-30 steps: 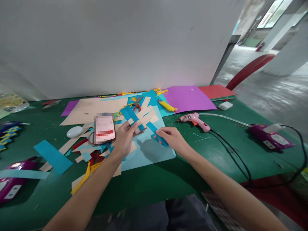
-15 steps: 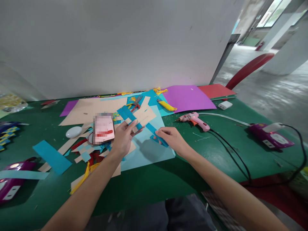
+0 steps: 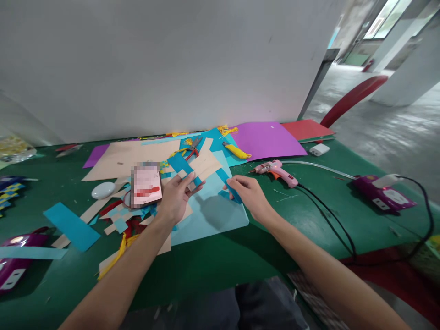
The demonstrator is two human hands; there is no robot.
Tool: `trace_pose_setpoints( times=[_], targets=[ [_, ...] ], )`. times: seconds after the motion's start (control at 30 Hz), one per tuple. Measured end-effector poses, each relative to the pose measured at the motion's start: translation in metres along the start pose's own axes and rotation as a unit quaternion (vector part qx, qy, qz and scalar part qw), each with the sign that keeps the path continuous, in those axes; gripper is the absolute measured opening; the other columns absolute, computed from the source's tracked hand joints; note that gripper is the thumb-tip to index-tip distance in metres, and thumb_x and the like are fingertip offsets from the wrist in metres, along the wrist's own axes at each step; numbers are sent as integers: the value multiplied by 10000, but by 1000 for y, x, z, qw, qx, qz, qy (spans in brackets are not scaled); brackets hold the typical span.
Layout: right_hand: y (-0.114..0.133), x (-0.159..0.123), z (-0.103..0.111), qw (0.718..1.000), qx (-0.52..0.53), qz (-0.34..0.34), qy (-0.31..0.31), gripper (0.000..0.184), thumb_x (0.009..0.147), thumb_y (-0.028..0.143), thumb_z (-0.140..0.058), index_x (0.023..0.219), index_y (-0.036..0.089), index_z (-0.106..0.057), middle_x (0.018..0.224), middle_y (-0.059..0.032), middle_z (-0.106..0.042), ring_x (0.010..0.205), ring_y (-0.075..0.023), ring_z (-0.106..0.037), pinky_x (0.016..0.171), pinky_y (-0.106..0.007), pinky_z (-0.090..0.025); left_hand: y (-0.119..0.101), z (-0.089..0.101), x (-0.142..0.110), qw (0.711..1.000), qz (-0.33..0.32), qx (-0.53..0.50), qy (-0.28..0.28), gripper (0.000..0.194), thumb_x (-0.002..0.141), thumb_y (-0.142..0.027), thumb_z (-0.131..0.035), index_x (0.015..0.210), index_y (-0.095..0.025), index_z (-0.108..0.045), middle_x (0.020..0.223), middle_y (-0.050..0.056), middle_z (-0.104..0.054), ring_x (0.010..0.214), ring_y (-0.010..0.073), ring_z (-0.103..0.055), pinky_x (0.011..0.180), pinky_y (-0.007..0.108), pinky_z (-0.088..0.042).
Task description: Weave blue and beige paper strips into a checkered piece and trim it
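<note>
My left hand [image 3: 176, 197] is closed on a piece of beige paper strips [image 3: 206, 166] crossed by a blue strip, holding it up over the table by its near left end. Between the thumb and fingers of my right hand [image 3: 249, 191], blue paper strips [image 3: 223, 176] are pinched; one points up toward the right side of the beige piece. Whether it touches the beige paper I cannot tell. Beneath both hands lies a light blue sheet [image 3: 213, 224]. My right fingers partly cover the blue strips.
Right of my hands rests a pink glue gun [image 3: 280, 172], wired to a purple power strip [image 3: 381, 195]. A yellow utility knife [image 3: 237, 150] and red-handled scissors [image 3: 193, 147] lie behind. Left are a phone [image 3: 146, 185], paper scraps [image 3: 120, 215] and a white oval object [image 3: 103, 190].
The beige strips, fanned apart a second ago, now lie flat together. My right hand has shifted slightly right and up with the blue strips. My left hand keeps its grip.
</note>
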State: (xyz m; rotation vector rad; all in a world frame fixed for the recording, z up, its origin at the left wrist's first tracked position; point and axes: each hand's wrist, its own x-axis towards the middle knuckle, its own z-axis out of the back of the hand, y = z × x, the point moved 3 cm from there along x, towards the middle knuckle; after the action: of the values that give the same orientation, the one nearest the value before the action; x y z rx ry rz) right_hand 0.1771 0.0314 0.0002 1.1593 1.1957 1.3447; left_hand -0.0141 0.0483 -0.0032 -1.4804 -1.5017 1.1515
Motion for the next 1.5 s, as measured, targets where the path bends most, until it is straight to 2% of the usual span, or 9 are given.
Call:
trace_pose_setpoints(
  times=[0.27,0.4,0.83,1.33,1.5],
  targets=[
    [1,-3,-6,998,-21,1,65,312,846,372,-526,658,153,-643,531,19,-523,503,-87,-432,487,-230,-304,1,0,2,998,34,-54,-23,157,680,-178,-784,774,-142,-664,811,0,-703,745,161,-704,672,222,-582],
    [0,-3,-7,996,-22,-2,84,314,851,368,-524,654,153,-638,541,17,-527,514,-89,-446,491,-229,-309,1,0,1,997,39,-69,-23,153,672,-156,-789,718,-145,-643,812,-3,-707,758,169,-708,683,233,-589],
    [3,-4,-9,995,-48,-12,90,309,858,336,-514,646,145,-633,544,24,-524,500,-76,-444,474,-222,-278,-1,-4,0,998,38,-41,-15,116,719,-159,-748,785,-151,-653,933,24,-716,779,163,-702,680,232,-590],
    [-2,-1,-7,995,-79,-6,68,309,849,339,-512,652,146,-653,525,21,-515,495,-83,-434,482,-228,-288,1,-1,1,999,39,-35,-6,152,692,-188,-781,754,-155,-646,834,10,-710,754,164,-704,691,245,-579],
    [-3,-1,-4,995,-86,-7,52,319,844,355,-513,634,153,-640,516,18,-514,492,-88,-428,483,-231,-284,3,0,1,999,38,-23,2,154,706,-210,-772,796,-156,-659,850,25,-715,771,173,-705,724,266,-572]
  ],
)
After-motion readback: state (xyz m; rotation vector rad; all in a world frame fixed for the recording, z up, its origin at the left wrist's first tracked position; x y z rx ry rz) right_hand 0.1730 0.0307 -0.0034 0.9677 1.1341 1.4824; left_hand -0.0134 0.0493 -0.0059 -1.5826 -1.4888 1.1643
